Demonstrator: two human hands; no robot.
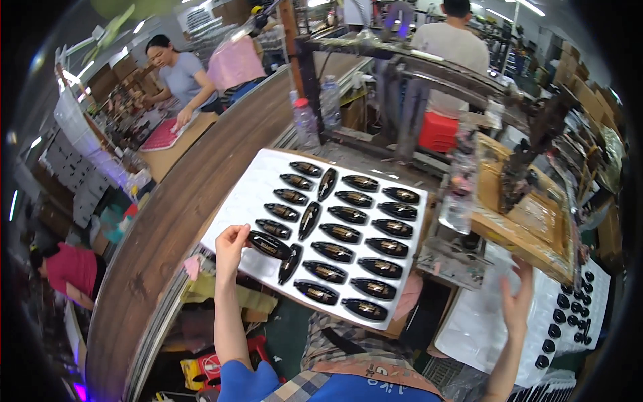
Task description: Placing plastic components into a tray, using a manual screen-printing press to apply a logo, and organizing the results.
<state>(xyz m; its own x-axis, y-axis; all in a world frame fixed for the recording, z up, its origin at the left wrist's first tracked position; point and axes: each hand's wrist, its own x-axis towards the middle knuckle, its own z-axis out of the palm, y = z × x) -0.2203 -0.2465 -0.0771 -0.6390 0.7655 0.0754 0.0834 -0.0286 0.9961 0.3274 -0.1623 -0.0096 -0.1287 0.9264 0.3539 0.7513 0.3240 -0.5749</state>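
White tray (254, 194) w/ glossy black oval pieces (345, 233), each w/ gold-ish mark in the middle. Left hand (230, 246) by a black piece (269, 245), same gold mark. Right hand (517, 295) on clear/whitish plastic sheet (479, 321). Far right: white tray (599, 281) w/ black round caps (561, 315). Near: blue sleeves, plaid cloth (335, 345) in grey/tan check. Brown wood belt (181, 194) at left. Red crate (439, 132) far back.

a white moulded tray (258, 184) rests tilted over the workbench and carries rows of glossy black oval pieces (348, 233) lying in its pockets. three of the pieces lie lengthwise between the rows. to the right, a second white tray (469, 331) holds small black caps (562, 315) along its edge.
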